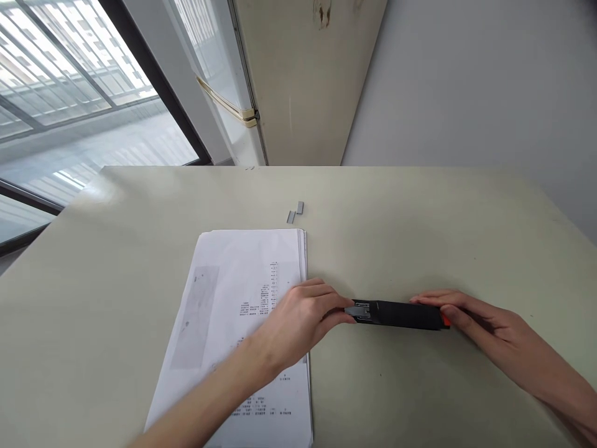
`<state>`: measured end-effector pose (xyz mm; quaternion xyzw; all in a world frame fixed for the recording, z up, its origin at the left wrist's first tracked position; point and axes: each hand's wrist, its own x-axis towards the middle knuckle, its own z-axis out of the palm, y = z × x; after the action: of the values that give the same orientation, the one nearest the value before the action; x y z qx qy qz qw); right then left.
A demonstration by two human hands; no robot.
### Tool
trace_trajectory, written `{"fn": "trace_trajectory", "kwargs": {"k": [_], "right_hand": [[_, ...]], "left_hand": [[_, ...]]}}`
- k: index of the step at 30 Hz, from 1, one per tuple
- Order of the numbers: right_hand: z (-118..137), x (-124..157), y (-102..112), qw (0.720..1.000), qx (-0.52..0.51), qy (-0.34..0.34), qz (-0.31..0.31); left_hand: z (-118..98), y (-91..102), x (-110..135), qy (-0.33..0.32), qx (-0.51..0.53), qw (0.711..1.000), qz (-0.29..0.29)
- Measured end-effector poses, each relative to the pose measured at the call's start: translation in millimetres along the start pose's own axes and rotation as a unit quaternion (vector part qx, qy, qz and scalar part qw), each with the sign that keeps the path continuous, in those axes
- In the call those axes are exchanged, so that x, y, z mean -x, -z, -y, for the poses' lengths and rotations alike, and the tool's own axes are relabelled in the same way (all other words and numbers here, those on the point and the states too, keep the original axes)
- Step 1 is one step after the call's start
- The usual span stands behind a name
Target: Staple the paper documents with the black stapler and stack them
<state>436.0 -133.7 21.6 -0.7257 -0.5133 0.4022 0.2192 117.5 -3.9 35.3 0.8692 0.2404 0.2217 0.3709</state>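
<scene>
"Left forearm (209, 397) lies closest, slanting from the bottom edge over the printed paper stack (252, 246). What are the hands on?"

"Both have the black stapler (405, 314), which lies crosswise just right of the stack, over the table (420, 236). Whether it rests there or is held slightly clear, I cannot tell."

"How would it handle?"

"Stiff and fairly light, I'd guess, sturdy rather than fragile. Its casing looks matt, so probably not slippery, though the narrow metal end (360, 311) may be smoother. I'd hold it with 1 hand on the casing near the red tip (446, 320) and pinch the metal by its sides."

"And the pose now?"

"The left hand (303, 323) is palm down, knuckles up, thumb and fingers pinching the metal end. The right hand (485, 330) reaches in from the lower right, grasping the other end, thumb at the near side, fingers along the far side."

"Those 2 grey strips (300, 207)?"

"Beyond the stack, well apart from both hands. Possibly staples; they're too small to be sure."
</scene>
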Motion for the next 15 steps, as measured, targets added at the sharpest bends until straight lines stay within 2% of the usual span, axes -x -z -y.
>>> {"fn": "trace_trajectory", "kwargs": {"k": [7, 11, 15], "right_hand": [[-2, 1, 2, 1.0, 0.004, 0.005, 0.027], [7, 4, -1, 1.0, -0.023, -0.006, 0.0], [10, 5, -3, 0.999, -0.034, -0.004, 0.001]], "left_hand": [[-2, -5.2, -5, -0.01, 0.007, 1.0, -0.001], [-3, -7.4, -7, -0.004, 0.023, 1.0, 0.006], [4, -6.6, -14, -0.01, 0.041, 0.999, 0.022]]}}
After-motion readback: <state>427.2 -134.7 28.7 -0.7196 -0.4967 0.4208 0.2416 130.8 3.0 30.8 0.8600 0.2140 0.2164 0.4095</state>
